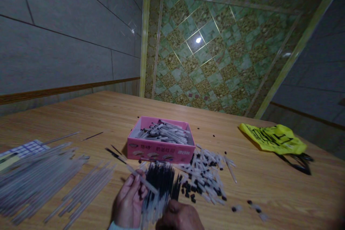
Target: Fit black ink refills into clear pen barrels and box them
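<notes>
Between the thumb and fingers of my left hand point(130, 197) is a clear pen barrel point(147, 183), held at a slant. A thin black refill point(115, 155) sticks out of its far end. My right hand point(180, 216) is closed at the bottom edge, its fingertips mostly hidden, so I cannot make out what is in it. Just beyond it lies a bundle of black-filled refills point(160, 179). A pink box point(161, 154) full of pens point(164, 132) stands behind both hands. White pen parts and black caps point(206, 176) are heaped to the right.
Many clear tubes point(37, 183) lie at the left, with a smaller group of tubes point(83, 190) nearer my left hand. A checked cloth or paper point(29, 148) is partly under them. A yellow bag point(272, 138) with black straps rests at the right. Tiled walls border the wooden table point(283, 197).
</notes>
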A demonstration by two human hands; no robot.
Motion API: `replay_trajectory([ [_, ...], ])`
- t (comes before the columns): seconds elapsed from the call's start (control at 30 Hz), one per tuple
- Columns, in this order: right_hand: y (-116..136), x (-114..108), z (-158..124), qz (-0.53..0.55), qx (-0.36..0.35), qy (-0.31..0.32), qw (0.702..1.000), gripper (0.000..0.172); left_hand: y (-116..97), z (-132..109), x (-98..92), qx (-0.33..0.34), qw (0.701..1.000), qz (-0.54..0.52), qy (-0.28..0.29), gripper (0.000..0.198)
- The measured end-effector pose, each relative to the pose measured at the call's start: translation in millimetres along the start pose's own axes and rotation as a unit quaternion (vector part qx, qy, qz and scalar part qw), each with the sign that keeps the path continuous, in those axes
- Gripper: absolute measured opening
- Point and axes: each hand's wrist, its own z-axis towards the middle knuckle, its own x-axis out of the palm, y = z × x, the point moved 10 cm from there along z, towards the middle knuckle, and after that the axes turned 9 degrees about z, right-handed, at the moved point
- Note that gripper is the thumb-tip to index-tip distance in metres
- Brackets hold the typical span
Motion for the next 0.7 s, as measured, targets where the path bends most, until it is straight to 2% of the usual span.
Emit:
replay_trajectory([
  [0.07, -12, -6, 3, -0.091, 0.008, -0.002, 0.996, 0.018, 4, 0, -0.4, -0.005, 1.000, -0.002, -0.001, 0.030],
  [0.13, -12, -10, 4, -0.137, -0.002, 0.000, 0.991, 0.019, 6, 0, -0.7, -0.007, 1.000, -0.001, -0.006, 0.031],
  [0.27, 0, -22, 7, -0.150, -0.026, -0.007, 0.988, 0.019, 8, -1, -1.7, -0.014, 1.000, 0.005, -0.016, 0.033],
  [0.4, 9, -31, 10, -0.173, -0.057, -0.043, 0.982, 0.009, 8, 0, -3.8, -0.022, 0.999, 0.004, -0.026, 0.033],
  [0.5, 17, -34, 9, -0.181, -0.116, -0.083, 0.973, 0.002, 6, 1, -4.2, -0.017, 0.999, -0.004, -0.027, 0.030],
  [0.57, 28, -39, 5, -0.157, -0.179, -0.117, 0.964, 0.008, 7, 2, -6.0, -0.024, 0.999, -0.008, -0.030, 0.029],
  [0.63, 40, -53, -3, -0.107, -0.235, -0.171, 0.951, 0.013, 10, 3, -7.8, -0.034, 0.999, -0.013, -0.027, 0.030],
  [0.7, 47, -74, -14, -0.032, -0.259, -0.246, 0.934, 0.017, 13, 6, -9.2, -0.047, 0.998, -0.026, -0.021, 0.026],
])
